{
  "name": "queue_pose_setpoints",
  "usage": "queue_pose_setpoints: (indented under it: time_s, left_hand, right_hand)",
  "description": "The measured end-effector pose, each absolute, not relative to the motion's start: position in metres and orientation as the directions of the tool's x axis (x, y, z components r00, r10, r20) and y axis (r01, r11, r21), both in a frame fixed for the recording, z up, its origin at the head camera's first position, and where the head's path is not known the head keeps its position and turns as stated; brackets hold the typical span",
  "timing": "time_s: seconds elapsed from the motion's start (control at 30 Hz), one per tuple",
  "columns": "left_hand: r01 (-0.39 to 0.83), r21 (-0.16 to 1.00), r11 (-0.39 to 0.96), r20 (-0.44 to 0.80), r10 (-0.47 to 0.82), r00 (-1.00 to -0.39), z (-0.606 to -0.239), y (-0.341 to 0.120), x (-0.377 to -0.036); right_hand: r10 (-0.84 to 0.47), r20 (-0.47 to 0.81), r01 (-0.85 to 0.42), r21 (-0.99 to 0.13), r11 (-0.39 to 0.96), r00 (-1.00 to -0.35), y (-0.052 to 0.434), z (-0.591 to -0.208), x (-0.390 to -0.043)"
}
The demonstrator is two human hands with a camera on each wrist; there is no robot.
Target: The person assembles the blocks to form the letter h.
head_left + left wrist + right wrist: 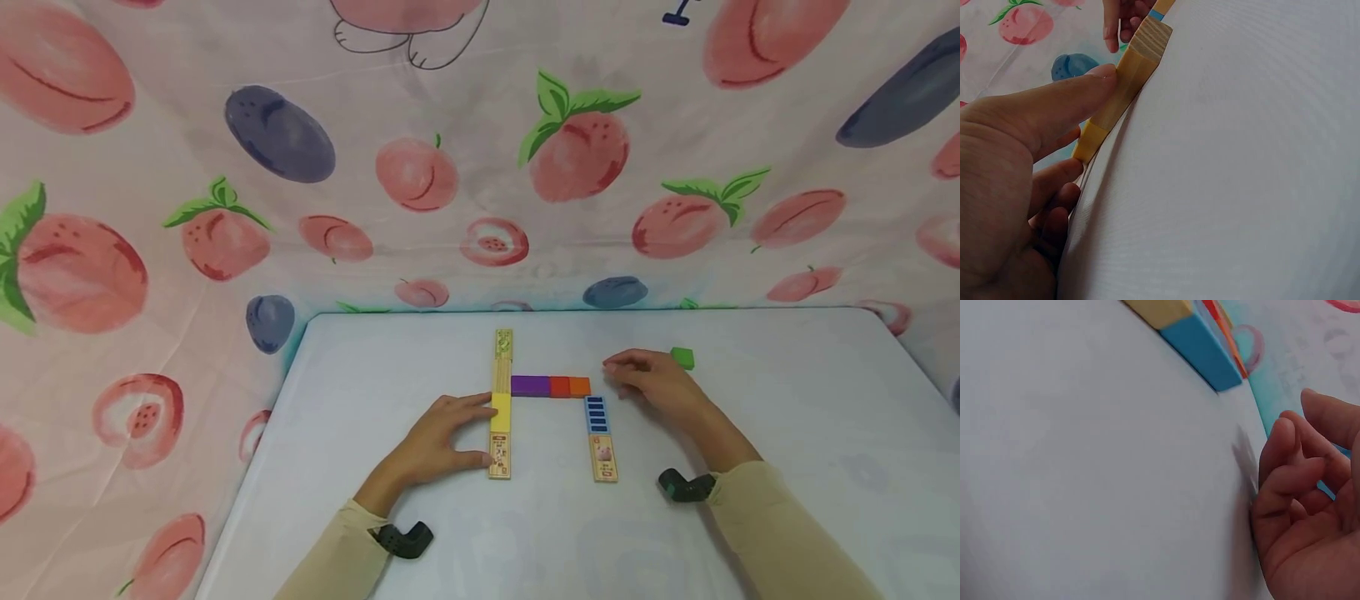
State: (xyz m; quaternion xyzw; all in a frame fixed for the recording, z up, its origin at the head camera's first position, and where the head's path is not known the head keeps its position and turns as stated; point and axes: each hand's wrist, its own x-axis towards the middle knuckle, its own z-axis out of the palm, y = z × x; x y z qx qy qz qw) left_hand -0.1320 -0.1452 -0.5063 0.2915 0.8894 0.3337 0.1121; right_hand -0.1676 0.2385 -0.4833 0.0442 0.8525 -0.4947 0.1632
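Note:
A long wooden stick (501, 408) with a yellow section lies lengthwise on the white table (787, 417). My left hand (480, 429) rests against its left side, thumb and fingers fairly straight. In the left wrist view the thumb (1054, 106) presses on the stick (1129, 81). A purple, red and orange bar (550, 386) butts against the stick's right side. Below the bar's orange end lies a blue-and-wood stick (600, 437), also in the right wrist view (1200, 353). My right hand (622, 371) lies on the table just right of the orange end, fingers loosely curled (1297, 487), holding nothing.
A small green cube (682, 358) sits just behind the right hand. A cloth printed with peaches (570, 158) hangs behind and around the table. The table's rounded back corners are at the left (315, 321) and right (873, 312).

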Motion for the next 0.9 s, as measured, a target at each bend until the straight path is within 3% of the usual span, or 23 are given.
queue_pose_setpoints:
  time_s: [0.3,0.9]
  left_hand:
    - [0.452,0.658,0.603,0.002,0.598,-0.801,-0.504,-0.145,-0.131]
    - [0.445,0.650,0.615,-0.006,0.590,-0.807,-0.507,-0.146,-0.133]
  right_hand:
    - [0.049,-0.224,0.205,-0.755,0.623,-0.973,0.273,-0.464,-0.163]
    - [0.124,-0.152,0.194,-0.645,0.739,-0.981,0.322,-0.468,-0.163]
